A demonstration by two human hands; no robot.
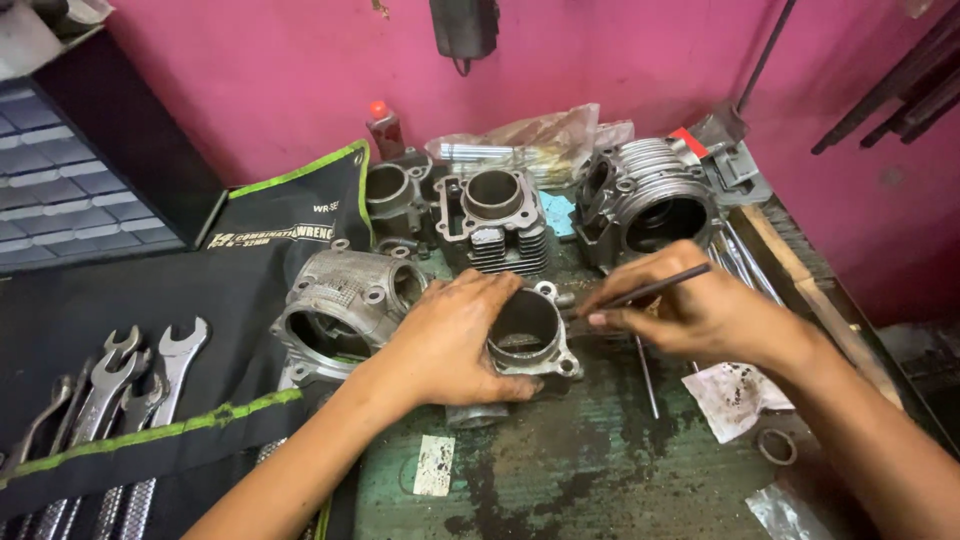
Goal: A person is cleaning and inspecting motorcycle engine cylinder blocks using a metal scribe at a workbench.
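Left hand (450,335) is wrapping around an engine cylinder (527,335) at frame centre, fingers curled over its near-left wall, thumb side low; grip is firm, cyl. is sitting upright on the tabletop (580,470), bore facing up. Right hand (700,315) is pinching a thin dark rod-like tool (650,290) between thumb and fingertips, pen-style, hand otherwise closed; tip is pointing toward the cyl. rim at approx. 3 o'clock of the bore. Cannot tell if tip is touching the rim or just short of it.

Progress, judged: the work on the rim seems to be underway, not finished. Bore wall is looking dark w/ residue, top face is still showing grime; no clean bright band visible. So scraping/picking is prob. at an early-to-mid stage, most of the circumference left.

Around it: a second cylinder casting (345,300) is lying tilted at 9 o'clock of the held cyl., just beside the left hand. Three more are standing at 12 o'clock along the pink wall: a small one (392,195), a finned one (495,220), a big finned one (650,195) at 1 o'clock. None of these are looking freshly cleaned either. Wrench roll (150,400) w/ spanners is lying at 8–9 o'clock, untouched. Dirty rag scrap (735,395) and a loose ring (777,446) are sitting at 4 o'clock, near right forearm. Tabletop is oily, stained green.
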